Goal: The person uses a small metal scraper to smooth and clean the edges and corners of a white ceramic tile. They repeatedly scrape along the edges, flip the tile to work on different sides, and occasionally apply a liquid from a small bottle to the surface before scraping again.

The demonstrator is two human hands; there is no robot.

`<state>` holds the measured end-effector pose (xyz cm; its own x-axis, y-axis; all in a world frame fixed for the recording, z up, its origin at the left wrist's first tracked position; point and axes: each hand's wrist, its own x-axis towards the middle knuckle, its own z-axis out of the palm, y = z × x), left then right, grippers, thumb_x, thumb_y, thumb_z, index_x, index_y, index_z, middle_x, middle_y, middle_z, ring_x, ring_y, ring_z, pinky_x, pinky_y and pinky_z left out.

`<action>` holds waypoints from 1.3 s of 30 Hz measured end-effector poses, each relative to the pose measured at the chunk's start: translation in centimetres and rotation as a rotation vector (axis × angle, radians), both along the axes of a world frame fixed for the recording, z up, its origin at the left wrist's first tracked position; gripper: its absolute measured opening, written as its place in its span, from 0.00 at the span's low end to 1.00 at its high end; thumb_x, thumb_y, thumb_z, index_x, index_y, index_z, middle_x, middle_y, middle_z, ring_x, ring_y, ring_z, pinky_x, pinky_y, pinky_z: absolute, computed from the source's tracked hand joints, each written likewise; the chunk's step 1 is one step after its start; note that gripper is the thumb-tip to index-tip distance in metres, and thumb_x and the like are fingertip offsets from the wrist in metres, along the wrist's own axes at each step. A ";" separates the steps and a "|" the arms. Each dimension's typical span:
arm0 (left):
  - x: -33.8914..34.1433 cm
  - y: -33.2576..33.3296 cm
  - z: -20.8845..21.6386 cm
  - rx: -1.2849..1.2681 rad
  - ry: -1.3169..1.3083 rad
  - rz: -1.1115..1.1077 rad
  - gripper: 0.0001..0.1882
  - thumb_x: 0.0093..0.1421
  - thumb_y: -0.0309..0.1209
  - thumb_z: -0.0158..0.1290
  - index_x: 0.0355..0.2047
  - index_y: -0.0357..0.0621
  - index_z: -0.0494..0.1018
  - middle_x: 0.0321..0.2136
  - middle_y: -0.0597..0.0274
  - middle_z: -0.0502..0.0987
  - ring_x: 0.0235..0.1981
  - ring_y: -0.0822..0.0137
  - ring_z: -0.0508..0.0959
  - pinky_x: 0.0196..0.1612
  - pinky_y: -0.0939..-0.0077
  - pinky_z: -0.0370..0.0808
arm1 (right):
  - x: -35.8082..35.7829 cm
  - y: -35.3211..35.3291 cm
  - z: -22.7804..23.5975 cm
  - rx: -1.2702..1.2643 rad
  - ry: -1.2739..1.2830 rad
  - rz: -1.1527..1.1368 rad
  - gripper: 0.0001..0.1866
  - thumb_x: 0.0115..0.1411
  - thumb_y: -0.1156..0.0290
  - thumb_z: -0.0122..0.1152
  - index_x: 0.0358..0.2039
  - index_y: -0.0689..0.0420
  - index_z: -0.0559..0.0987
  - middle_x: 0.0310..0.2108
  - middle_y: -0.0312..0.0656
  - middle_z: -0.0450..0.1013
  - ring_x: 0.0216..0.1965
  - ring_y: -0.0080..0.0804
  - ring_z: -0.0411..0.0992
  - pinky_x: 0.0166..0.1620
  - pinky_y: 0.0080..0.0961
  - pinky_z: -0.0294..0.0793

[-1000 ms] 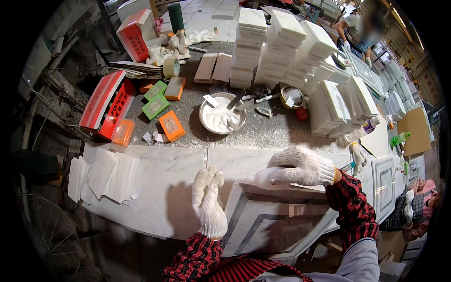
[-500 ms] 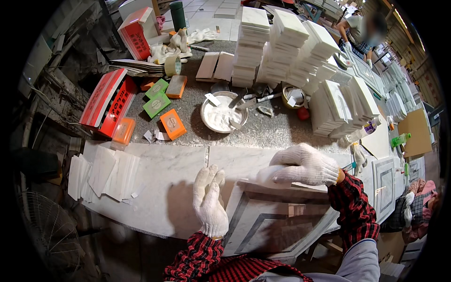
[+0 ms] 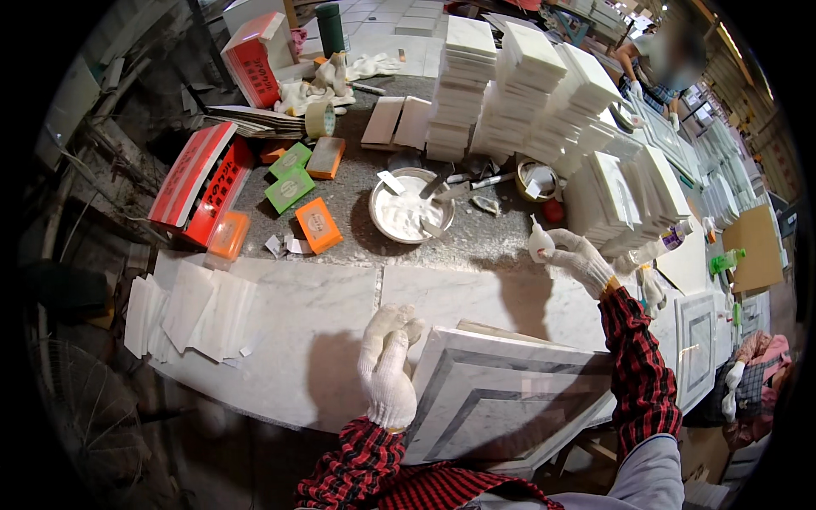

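My right hand (image 3: 582, 259), in a white knit glove, is closed round a small white squeeze bottle (image 3: 539, 242) with a pointed tip. It is raised beyond the far edge of a tilted marble panel (image 3: 518, 370) with grey inlaid bands. The panel leans up near my body, and another slab (image 3: 493, 331) shows behind its upper edge. Gloved as well, my left hand (image 3: 389, 365) lies along the panel's left edge. Its fingers point upward, loosely bent, with nothing visible between them; whether it presses on the edge is unclear.
A bowl of white paste (image 3: 375, 223) with spatulas stands mid-bench. Green boxes (image 3: 289, 189), an orange box (image 3: 318, 224) and a red carton (image 3: 174, 200) lie left. Thin marble strips (image 3: 189, 308) rest at near left. Tall tile stacks (image 3: 460, 89) stand behind; another person (image 3: 650, 64) works far right.
My right hand has moved from the panel's upper edge to the right and away from me, lifting the bottle with it. The left hand has hardly moved. The view has shifted slightly.
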<state>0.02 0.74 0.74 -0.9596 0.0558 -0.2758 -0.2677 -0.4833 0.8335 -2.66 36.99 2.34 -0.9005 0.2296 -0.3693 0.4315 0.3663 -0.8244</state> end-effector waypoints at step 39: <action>-0.1 -0.6 1.6 -0.161 -0.014 -0.212 0.19 0.70 0.23 0.43 0.60 0.35 0.68 0.46 0.54 0.81 0.50 0.68 0.78 0.56 0.74 0.72 | -10.4 -14.0 -1.4 0.551 0.368 0.319 0.15 0.61 0.61 0.61 0.42 0.58 0.83 0.29 0.51 0.79 0.30 0.45 0.79 0.36 0.34 0.77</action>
<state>-0.08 0.17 2.37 -0.9271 0.2091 -0.3110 -0.3611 -0.2763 0.8907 -13.05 23.02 0.97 -0.9980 0.0008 0.0636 -0.0347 0.8309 -0.5553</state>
